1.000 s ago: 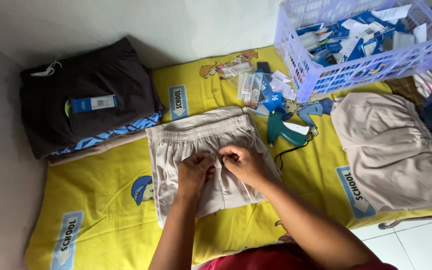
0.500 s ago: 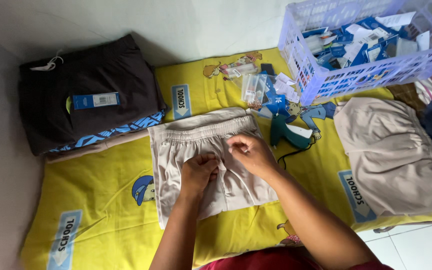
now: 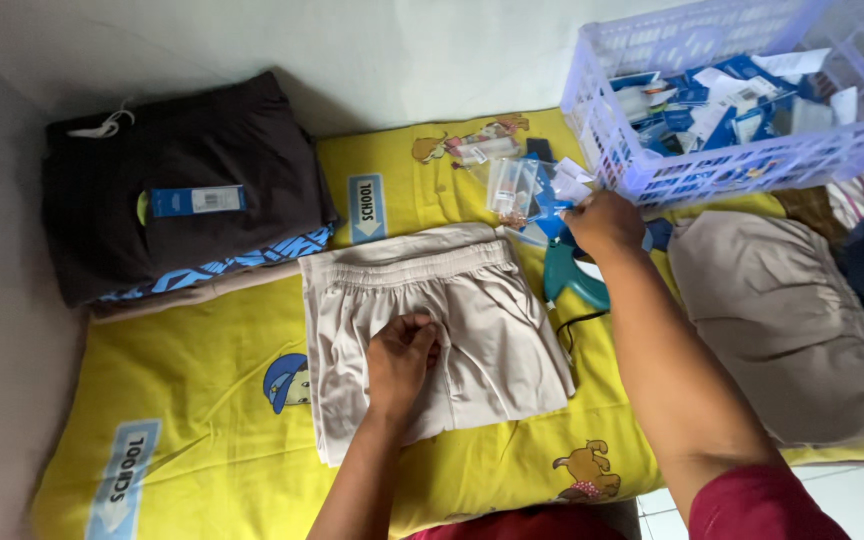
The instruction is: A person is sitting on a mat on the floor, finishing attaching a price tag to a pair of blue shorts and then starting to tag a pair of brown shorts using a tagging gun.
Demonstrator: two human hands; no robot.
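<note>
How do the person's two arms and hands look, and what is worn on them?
Both forearms are bare. The left hand and the right hand wear no gloves, and no rings, watch or bracelet can be seen. A dark red sleeve covers the right upper arm. No sleeve shows on the left arm.

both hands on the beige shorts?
No. Only the left hand rests on the shorts; the right hand is at the clear packets beside the basket.

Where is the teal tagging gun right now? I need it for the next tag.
In the head view, the teal tagging gun lies on the yellow sheet, right of the beige shorts and just below the right hand, near the lavender basket.
</note>
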